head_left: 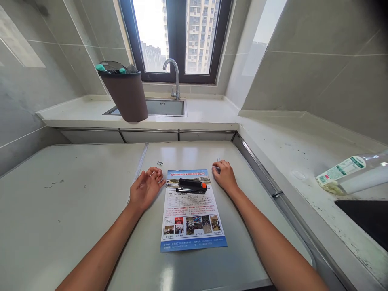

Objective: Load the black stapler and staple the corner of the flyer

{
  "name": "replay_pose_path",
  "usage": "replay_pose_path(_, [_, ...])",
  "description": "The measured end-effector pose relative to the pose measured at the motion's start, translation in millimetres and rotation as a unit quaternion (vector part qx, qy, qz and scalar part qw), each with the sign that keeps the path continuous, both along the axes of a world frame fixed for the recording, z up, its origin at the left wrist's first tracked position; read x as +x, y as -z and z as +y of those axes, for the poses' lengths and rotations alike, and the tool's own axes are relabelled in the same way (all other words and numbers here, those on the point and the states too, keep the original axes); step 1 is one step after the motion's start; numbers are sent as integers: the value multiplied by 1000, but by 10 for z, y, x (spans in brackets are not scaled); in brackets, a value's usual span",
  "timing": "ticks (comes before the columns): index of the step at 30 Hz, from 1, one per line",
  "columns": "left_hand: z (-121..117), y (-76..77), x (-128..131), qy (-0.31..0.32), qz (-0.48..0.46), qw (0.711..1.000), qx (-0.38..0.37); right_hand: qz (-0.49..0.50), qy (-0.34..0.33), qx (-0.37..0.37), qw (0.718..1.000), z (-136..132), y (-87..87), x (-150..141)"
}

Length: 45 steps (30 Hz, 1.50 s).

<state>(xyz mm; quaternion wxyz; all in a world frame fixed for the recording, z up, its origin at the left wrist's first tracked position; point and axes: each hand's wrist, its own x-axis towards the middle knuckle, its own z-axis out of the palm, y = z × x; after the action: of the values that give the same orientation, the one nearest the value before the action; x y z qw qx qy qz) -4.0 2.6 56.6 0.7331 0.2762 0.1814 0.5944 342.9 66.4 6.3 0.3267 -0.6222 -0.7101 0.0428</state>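
Clearly, a black stapler [190, 185] is lying across the upper part of a printed flyer [194, 210] on the table [91, 226], its long axis running left to right, its orange-red end pointing right. The flyer is bearing a red Chinese headline, too small to read surely, and captions including 公司食堂 and 生产车间. The left hand [146, 186] is lying released, fingers loosely curling, near small metal strips [160, 163]; the right hand [224, 174] is curling beside the flyer, its grip impossible to tell.
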Motion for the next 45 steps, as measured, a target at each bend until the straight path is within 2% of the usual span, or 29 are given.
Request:
replay_pose_path(10, [8, 25, -18, 12, 3, 1000, 8, -3, 2, 2, 1000, 29, 56, 17])
replay_pose_path(45, [8, 27, 8, 14, 16, 1000, 1, -15, 1, -5, 1000, 17, 46, 10])
